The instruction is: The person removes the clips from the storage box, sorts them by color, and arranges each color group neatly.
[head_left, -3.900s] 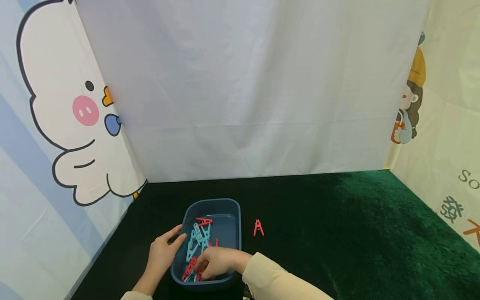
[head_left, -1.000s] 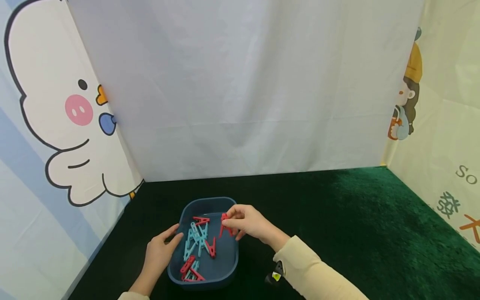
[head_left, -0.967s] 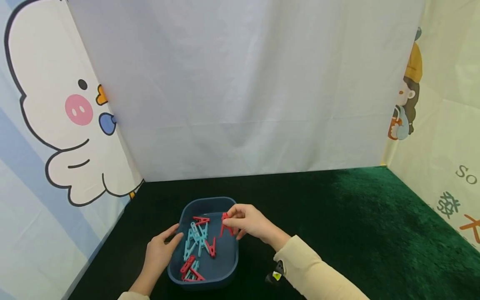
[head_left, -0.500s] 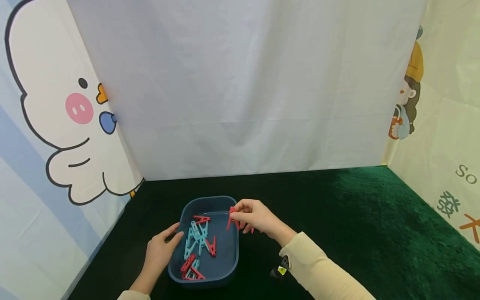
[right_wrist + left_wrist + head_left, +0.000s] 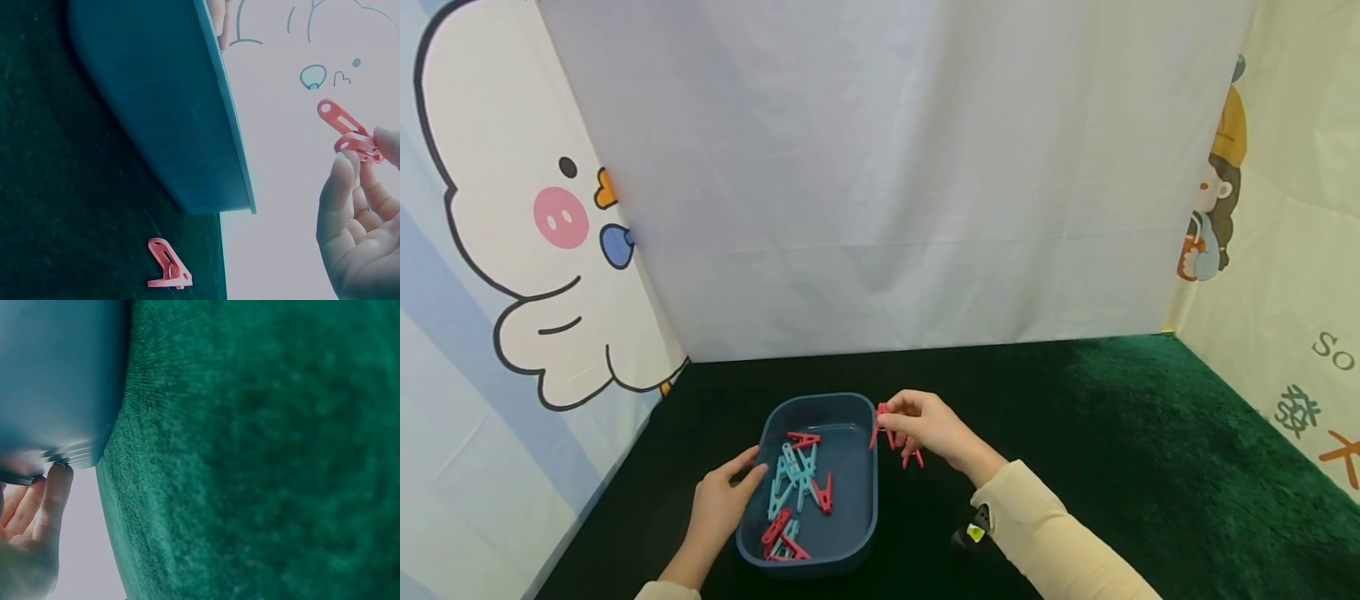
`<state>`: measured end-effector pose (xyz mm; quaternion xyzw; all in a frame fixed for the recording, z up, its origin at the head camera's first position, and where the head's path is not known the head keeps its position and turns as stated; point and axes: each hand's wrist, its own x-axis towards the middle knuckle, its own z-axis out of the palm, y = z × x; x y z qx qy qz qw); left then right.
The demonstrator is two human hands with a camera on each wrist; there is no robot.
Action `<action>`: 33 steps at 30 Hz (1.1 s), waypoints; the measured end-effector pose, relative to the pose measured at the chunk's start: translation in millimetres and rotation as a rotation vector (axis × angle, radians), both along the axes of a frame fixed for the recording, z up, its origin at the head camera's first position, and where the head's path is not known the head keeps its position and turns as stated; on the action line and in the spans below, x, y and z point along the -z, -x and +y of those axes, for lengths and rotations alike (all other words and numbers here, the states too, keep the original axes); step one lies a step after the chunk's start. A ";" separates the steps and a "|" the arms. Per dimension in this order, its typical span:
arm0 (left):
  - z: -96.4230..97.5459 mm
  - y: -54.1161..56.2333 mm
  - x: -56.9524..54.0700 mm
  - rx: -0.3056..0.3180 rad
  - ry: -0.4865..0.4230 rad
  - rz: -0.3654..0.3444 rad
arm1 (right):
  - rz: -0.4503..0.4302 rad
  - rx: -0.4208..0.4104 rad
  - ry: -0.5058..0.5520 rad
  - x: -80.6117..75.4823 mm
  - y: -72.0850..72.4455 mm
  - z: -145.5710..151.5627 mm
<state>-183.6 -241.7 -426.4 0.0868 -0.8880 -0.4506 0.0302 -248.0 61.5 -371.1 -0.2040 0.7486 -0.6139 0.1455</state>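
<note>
My right hand (image 5: 931, 427) pinches a red clothespin (image 5: 882, 426) between thumb and fingertips, just above the right rim of a dark blue plastic box (image 5: 853, 533). In the right wrist view, the held clothespin is in the air with its legs apart. A second red clothespin (image 5: 169, 265) lies on the green cloth beside the box, partly covered by my right hand in the head view. My left hand (image 5: 715, 504) holds the box's left rim, thumb over the edge and fingers (image 5: 55, 494) against the outer wall. Several light blue clothespins (image 5: 792, 475) and red clothespins (image 5: 822, 493) lie inside.
Dark green cloth (image 5: 1075, 450) covers the table, reaching back to a white curtain (image 5: 880, 183). Printed cloth walls (image 5: 490, 275) stand at both sides. A dark device with a yellow-green mark (image 5: 976, 533) sits at my right wrist.
My right hand reached down among the clothespins, lifted out a red one and has carried it rightward over the box's right rim. My left hand has stayed at the left rim.
</note>
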 end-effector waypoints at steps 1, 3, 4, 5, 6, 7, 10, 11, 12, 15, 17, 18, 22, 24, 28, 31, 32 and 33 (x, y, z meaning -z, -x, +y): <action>-0.2 0.1 0.3 0.002 -0.001 0.001 | 0.000 0.000 0.003 0.2 0.5 0.9; -0.5 0.4 0.7 0.005 -0.014 0.001 | 0.001 0.003 0.009 0.9 1.7 2.6; -0.7 0.5 1.0 0.008 -0.018 0.002 | 0.001 0.005 0.008 1.4 2.4 3.4; -0.9 0.7 1.3 0.009 -0.022 0.003 | 0.001 0.007 0.006 1.8 3.2 4.1; -0.9 0.8 1.5 0.011 -0.026 0.003 | -0.002 0.009 0.007 2.3 4.0 4.9; -1.0 0.9 1.8 0.011 -0.032 0.003 | -0.004 0.011 0.005 2.7 4.6 5.8; -1.2 1.0 2.3 0.011 -0.032 0.006 | -0.006 0.019 -0.005 4.2 6.2 8.7; -1.3 1.0 2.6 0.011 -0.030 0.007 | -0.004 0.021 -0.008 4.6 6.6 9.6; -1.2 0.9 2.5 0.010 -0.029 0.008 | -0.004 0.025 -0.011 4.9 6.9 10.6; -1.2 1.2 2.8 0.008 -0.026 0.009 | 0.001 0.036 -0.017 6.2 8.0 13.0; -1.0 1.6 2.6 0.008 -0.026 0.009 | 0.006 0.042 -0.019 6.9 8.5 14.3; -0.8 1.8 2.4 0.008 -0.028 0.008 | 0.005 0.047 -0.021 7.3 8.8 15.0; -1.1 1.2 1.8 0.017 -0.033 0.004 | 0.006 0.058 -0.035 8.7 9.6 18.0; -1.2 0.7 1.5 0.017 -0.036 0.000 | -0.004 0.064 -0.038 9.0 10.0 19.7; -1.3 0.7 2.0 0.016 -0.034 -0.001 | -0.013 0.076 -0.040 4.5 6.5 22.6; -1.0 1.3 2.3 0.009 -0.031 -0.001 | -0.017 0.094 -0.048 6.5 7.9 24.8; -0.9 1.5 2.3 0.008 -0.031 0.000 | -0.016 0.100 -0.050 10.2 10.5 25.7; -0.8 1.5 2.2 0.007 -0.031 -0.001 | -0.020 0.108 -0.053 14.6 13.9 26.9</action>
